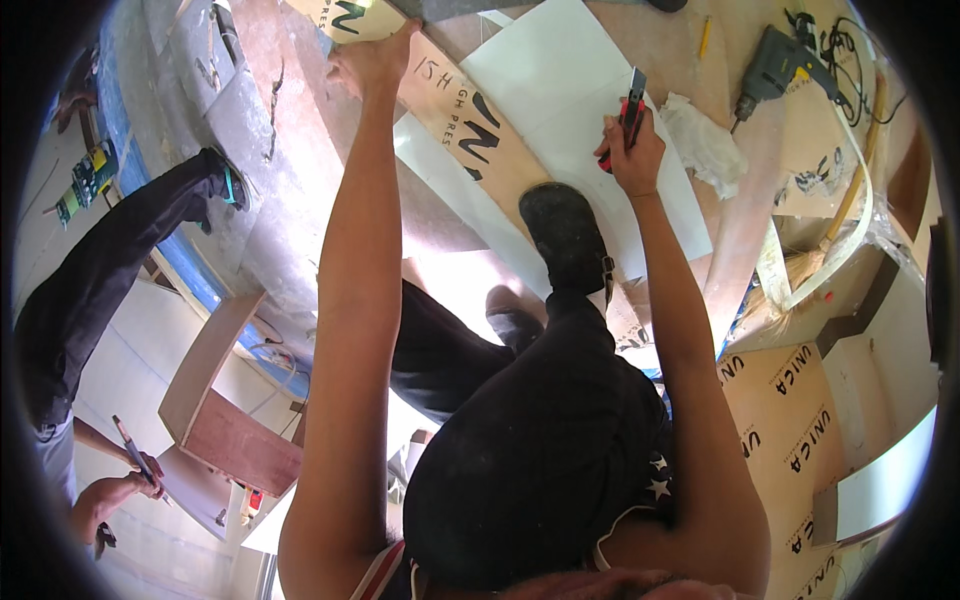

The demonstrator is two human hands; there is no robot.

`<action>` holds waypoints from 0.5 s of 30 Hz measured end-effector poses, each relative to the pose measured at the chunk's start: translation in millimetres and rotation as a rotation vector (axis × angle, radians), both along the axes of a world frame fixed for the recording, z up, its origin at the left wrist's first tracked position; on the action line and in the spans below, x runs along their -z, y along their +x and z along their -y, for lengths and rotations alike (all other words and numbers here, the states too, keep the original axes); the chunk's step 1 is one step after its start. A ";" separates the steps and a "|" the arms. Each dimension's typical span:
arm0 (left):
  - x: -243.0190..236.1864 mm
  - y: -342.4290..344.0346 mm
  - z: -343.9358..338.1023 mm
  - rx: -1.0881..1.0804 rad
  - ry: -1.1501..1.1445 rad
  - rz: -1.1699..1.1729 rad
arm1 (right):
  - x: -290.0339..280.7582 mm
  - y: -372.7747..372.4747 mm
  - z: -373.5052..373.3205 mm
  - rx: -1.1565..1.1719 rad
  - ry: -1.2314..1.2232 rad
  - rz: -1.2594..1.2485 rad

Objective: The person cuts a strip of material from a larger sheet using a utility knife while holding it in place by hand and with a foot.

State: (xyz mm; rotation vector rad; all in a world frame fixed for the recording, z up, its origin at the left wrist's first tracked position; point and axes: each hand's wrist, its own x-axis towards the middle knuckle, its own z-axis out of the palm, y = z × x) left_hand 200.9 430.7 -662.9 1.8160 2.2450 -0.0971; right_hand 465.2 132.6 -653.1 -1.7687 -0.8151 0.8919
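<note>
My left hand (pixel 375 60) is closed on the far end of a long tan strip (pixel 465 115) with black printing, which looks like a laminate sheet. The strip runs diagonally towards me. My black shoe (pixel 563 235) presses on it nearer my body. In my right hand (pixel 635 155) is a red and black utility knife (pixel 632 108), its tip pointing away from me. Beneath that hand lies a white sheet (pixel 540 65), partly covered by the strip.
A grey power drill (pixel 775 72) with its cord lies at the far right, near a yellow pencil (pixel 705 38) and crumpled white plastic (pixel 703 140). At the left, another person's leg (pixel 120 250) reaches across beside a brown wooden piece (pixel 225 400). Printed boards (pixel 790 420) stand right.
</note>
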 end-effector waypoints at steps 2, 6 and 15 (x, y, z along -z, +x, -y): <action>3.6 -4.1 -2.5 0.006 0.005 -0.025 | -0.4 -0.7 0.5 -0.004 0.004 -0.003; -0.7 2.9 -3.5 -0.044 -0.028 -0.027 | 1.5 -0.7 1.8 0.003 0.011 -0.010; -22.8 11.7 -0.4 -0.224 -0.057 0.203 | -0.7 -0.8 1.4 -0.006 0.002 0.012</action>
